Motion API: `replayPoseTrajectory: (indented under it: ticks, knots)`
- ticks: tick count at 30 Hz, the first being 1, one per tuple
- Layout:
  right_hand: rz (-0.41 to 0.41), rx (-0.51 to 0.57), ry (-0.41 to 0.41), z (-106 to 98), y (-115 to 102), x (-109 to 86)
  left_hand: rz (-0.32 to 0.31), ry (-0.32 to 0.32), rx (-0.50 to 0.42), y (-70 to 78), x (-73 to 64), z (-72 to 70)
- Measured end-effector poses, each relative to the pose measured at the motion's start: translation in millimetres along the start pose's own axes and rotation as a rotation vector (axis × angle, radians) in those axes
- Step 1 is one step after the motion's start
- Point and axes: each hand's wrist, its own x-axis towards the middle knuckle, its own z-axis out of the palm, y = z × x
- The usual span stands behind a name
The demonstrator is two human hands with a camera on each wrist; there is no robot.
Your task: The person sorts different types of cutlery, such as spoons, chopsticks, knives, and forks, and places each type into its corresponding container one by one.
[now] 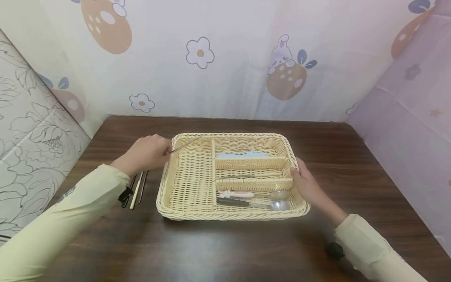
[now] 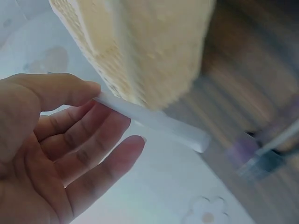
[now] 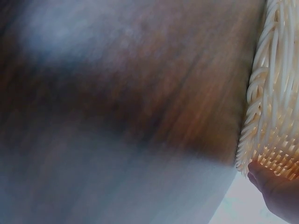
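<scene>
The left hand (image 1: 149, 154), near 10 o'clock on the basket (image 1: 229, 215), pinches a slim utensil (image 1: 184, 145) between thumb and fingers. The utensil's far end points toward 2 o'clock, over the wide compartment (image 1: 193, 172); what kind it is cannot be told. The right hand (image 1: 308, 182) is clamped on the basket's rim at 3 o'clock, thumb over the edge. The two hands stand well apart.

The step in hand looks like moving the utensil into or out of the wide compartment; which way cannot be told. If in, the next move calls for lowering it past the rim and loosening the pinch, the right hand steadying the basket.

Within the basket, two spoons (image 1: 279, 205) lie toward 4 o'clock, slim pieces (image 1: 243, 176) at 3, and something pale blue (image 1: 243, 155) at 1.

Outside it, at 9 o'clock, more utensils (image 1: 136, 192) lie on the table (image 1: 211, 250), partly behind the left sleeve (image 1: 84, 203). A printed curtain (image 1: 232, 78) hangs beyond, at 12.
</scene>
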Motion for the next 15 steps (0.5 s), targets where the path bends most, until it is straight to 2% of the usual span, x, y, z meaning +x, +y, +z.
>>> replayPoseTrajectory:
  ticks: [9,15]
  knots:
    - [0.008,-0.001,-0.002,-0.2,-0.5,-1.0,0.128,-0.015,0.043,46.7,32.1,-5.0]
    - [0.016,-0.012,0.0,0.6,-2.4,0.0,0.257,0.029,0.097,65.7,46.7,-0.4]
